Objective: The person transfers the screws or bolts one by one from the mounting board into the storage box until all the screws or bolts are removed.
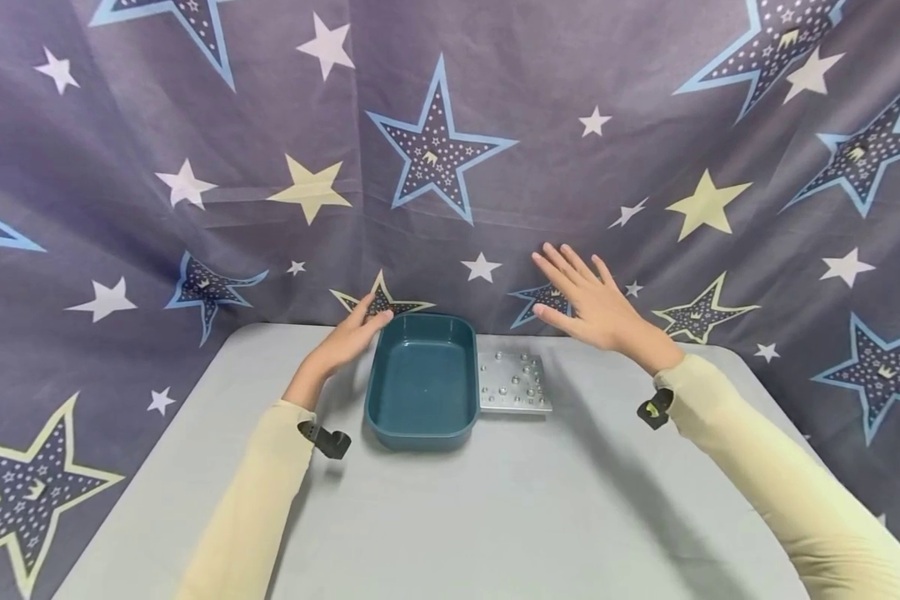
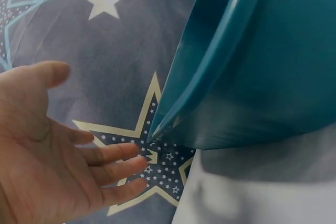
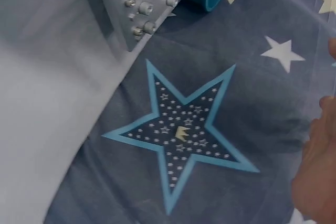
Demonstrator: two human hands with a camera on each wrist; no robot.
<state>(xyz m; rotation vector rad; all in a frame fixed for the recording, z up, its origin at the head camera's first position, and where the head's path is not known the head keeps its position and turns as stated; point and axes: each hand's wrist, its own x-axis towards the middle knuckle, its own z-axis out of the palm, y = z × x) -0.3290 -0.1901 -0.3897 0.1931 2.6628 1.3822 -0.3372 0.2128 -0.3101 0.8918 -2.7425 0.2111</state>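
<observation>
A deep teal plastic bin (image 1: 423, 440) with rounded corners stands on the table, its inside bare. Against its right side lies a silver metal plate (image 1: 495, 371) with several socket-head bolts (image 3: 146, 8) standing up from it. My left hand (image 1: 347, 340) is beside the bin's far left corner, fingers extended and thumb spread. In the left wrist view a gap shows between those fingers and the bin wall (image 2: 252, 87). My right hand (image 1: 592, 310) is raised to the right of the plate, fingers straight, holding nothing. Only its edge shows in the right wrist view.
A pale grey table (image 1: 450, 525) carries the bin and plate near its far edge. Behind and around it hangs a dark purple-grey cloth (image 1: 450, 250) printed with stars. Each wrist wears a black strap with a small camera (image 1: 333, 443).
</observation>
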